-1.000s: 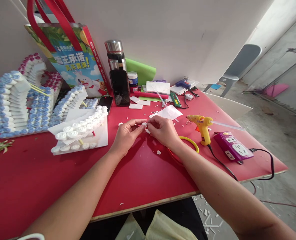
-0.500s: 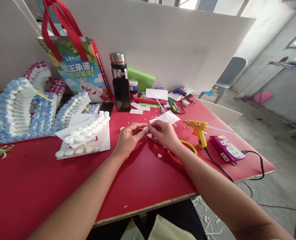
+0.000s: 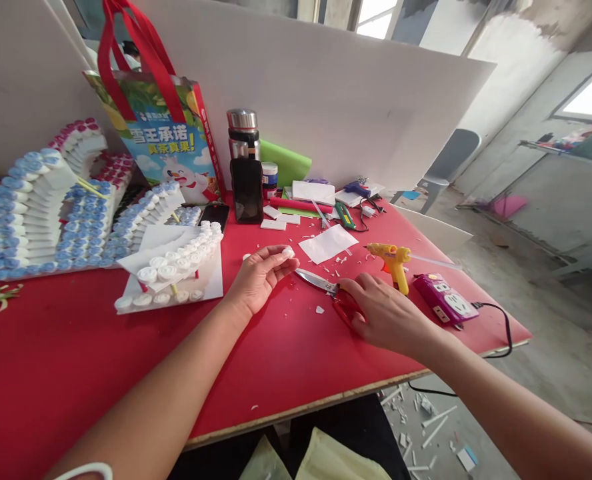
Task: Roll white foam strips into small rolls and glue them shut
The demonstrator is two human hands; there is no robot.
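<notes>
My left hand (image 3: pixel 260 277) hovers over the red table (image 3: pixel 76 360) and pinches a small white rolled piece (image 3: pixel 288 253) between thumb and fingertips. My right hand (image 3: pixel 383 313) lies lower right on the red handles of a pair of scissors (image 3: pixel 321 283), whose metal blades point up-left toward the left hand. The fingers curl over the handles. A white foam model with rows of white rolls (image 3: pixel 173 263) sits just left of the left hand.
A yellow glue gun (image 3: pixel 393 257) and purple power strip (image 3: pixel 443 300) stand right of the scissors. White paper (image 3: pixel 327 243), a black flask (image 3: pixel 246 180), a phone (image 3: pixel 215 215), a printed bag (image 3: pixel 161 143) and blue-and-white roll models (image 3: pixel 46 213) fill the back. White scraps litter the table.
My right hand left the small white piece and moved down-right onto the scissors. The left hand keeps the piece. The camera has tilted upward.
</notes>
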